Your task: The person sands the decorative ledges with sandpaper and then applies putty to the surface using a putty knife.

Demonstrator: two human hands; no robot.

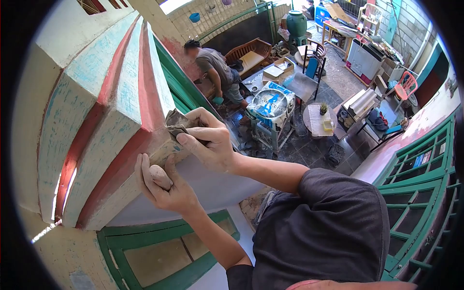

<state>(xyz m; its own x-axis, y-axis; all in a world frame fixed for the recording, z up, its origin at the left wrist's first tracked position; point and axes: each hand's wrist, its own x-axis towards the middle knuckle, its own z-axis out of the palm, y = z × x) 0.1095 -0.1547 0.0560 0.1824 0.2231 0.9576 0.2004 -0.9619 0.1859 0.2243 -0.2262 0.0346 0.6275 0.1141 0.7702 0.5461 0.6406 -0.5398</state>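
My right hand [207, 140] is closed on a folded, grey-brown piece of what looks like sandpaper [177, 122]. It presses against the edge of a stepped moulding [126, 126], painted white and red with worn blue patches. Just below, my left hand [162, 186] reaches up to the moulding's underside, palm towards me. Its fingers curl around a dusty, rounded lump [160, 177] whose kind I cannot make out. Pale dust coats the fingers of both hands.
Beyond the moulding a person [215, 70] bends over. A paint-splashed blue and white stand [271, 104] is nearby, and a round table [320, 121] holds a small plant. Green-framed windows [415, 188] line the right; another green frame [166, 249] is below my left arm.
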